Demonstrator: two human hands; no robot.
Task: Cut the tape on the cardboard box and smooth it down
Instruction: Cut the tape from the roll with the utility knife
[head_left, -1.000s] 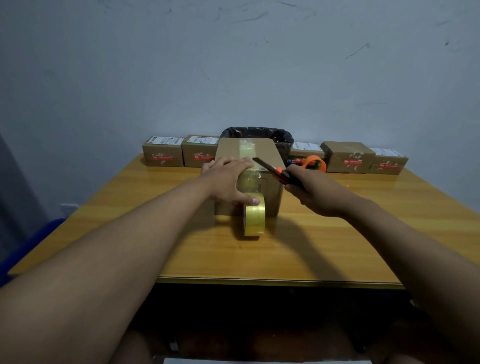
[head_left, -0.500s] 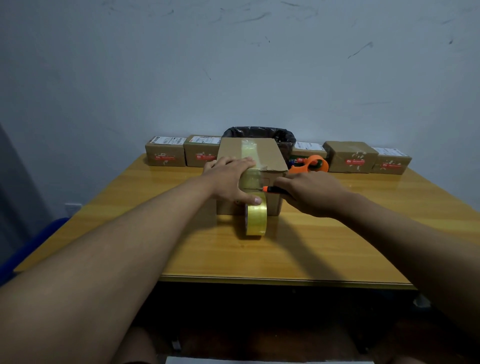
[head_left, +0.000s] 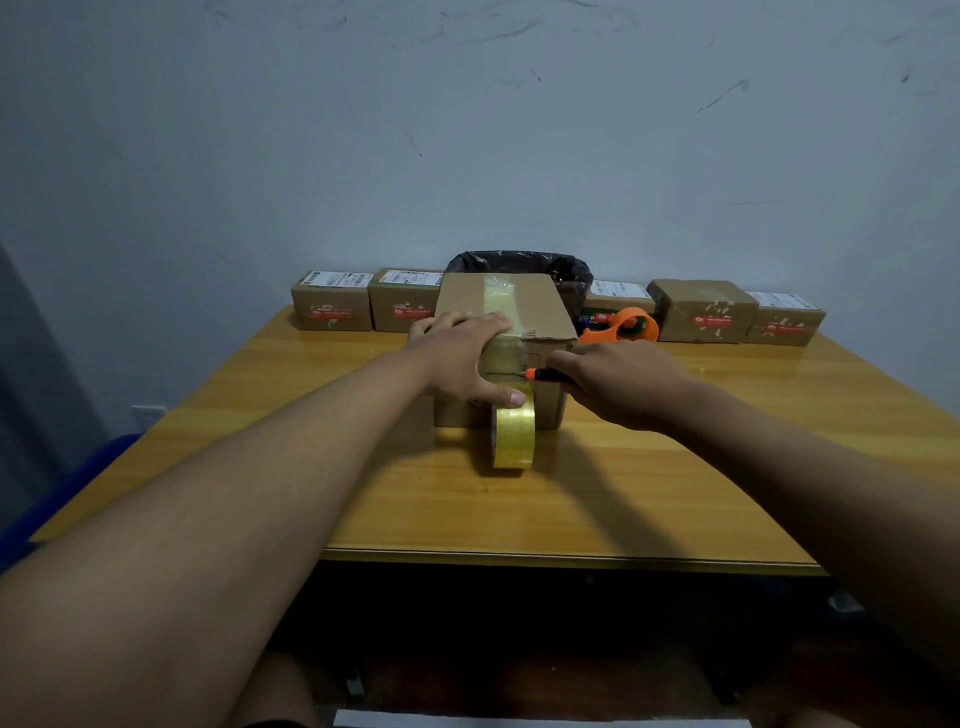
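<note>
The cardboard box stands at the middle of the wooden table, with a strip of clear tape running along its top and down its near face to the tape roll, which stands on edge on the table, touching the box's near side. The left hand lies flat over the box's near top edge, fingers spread on the lid and the thumb pressed down the front face onto the tape just above the roll; it grips nothing. The right hand is curled closed around a cutter with a black and orange handle, whose tip meets the tape on the box's front face, level with a dark horizontal line there; the blade itself is too small to make out. Compared with a second ago, the cutter is no longer raised over the box's top right corner but lowered to the front face, while the left hand keeps the same hold. Far behind the box sits a bin with a black bag, flanked by a row of small parcels along the wall, and an orange tape dispenser lies just right of the box. The near half of the table, up to its front edge, is bare on both sides of the roll.
</note>
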